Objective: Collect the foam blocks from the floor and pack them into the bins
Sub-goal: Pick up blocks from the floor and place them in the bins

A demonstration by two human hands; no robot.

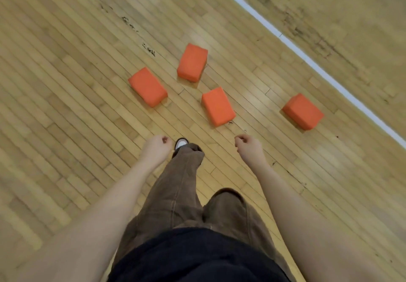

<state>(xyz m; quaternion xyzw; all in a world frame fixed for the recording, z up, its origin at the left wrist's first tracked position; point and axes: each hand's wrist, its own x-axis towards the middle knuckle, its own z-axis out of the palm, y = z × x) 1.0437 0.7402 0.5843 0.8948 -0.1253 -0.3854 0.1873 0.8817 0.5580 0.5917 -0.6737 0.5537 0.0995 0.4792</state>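
Floor: wood floor [77, 84], white line [307, 60].
Blocks: four orange foam blocks [218, 106], apart.
Left hand [157, 147]: loosely curled, empty.
Right hand [249, 146]: loosely curled, empty.

I stand on a wooden floor [66, 110] of narrow pale planks that run slantwise across my view. Dark scuff marks [129, 22] dot the boards at the far left. A white line [307, 62] is painted across the floor from the top centre down to the right edge. Four orange foam blocks lie flat on the boards ahead of me, none touching another: the left block [147, 86], the far block [192, 62] beyond it, the middle block [218, 106] nearest my foot, and the right block [302, 111] well apart, near the white line. My shoe [181, 143] rests on the planks just short of the middle block
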